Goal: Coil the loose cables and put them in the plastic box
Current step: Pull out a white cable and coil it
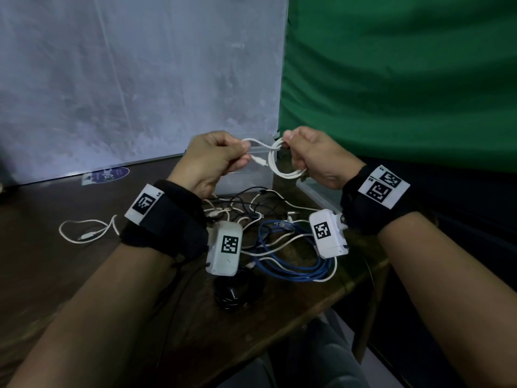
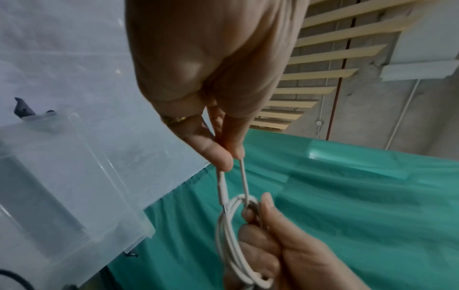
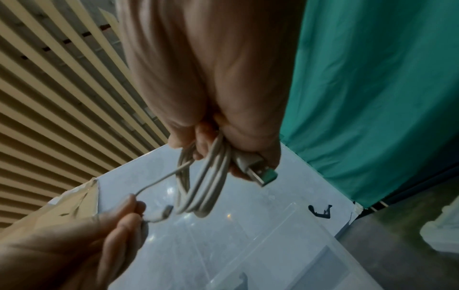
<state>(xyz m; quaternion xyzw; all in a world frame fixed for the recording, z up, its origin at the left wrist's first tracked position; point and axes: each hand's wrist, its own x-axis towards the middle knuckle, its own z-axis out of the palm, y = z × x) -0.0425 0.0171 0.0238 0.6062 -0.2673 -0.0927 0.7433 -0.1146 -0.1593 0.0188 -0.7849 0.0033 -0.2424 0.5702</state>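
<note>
Cables (image 1: 268, 233) lie tangled on table (image 1: 70, 261) below both hands.

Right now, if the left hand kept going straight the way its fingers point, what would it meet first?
Most likely the coiled white cable gripped by the right hand; the left hand pinches its loose end, fingers aimed at it. Depth is hard to judge.

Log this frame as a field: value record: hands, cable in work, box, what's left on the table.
left hand: pinches the free end of the white cable, small plug just past the fingers
right hand: grips the coiled loops, USB plug sticking out by the thumb
white cable state: mostly coiled, tail looped through the coil, held in the air in front of the box
plastic box: clear, behind the hands
still loose on table: blue cable, black cable, tangled white leads
</note>
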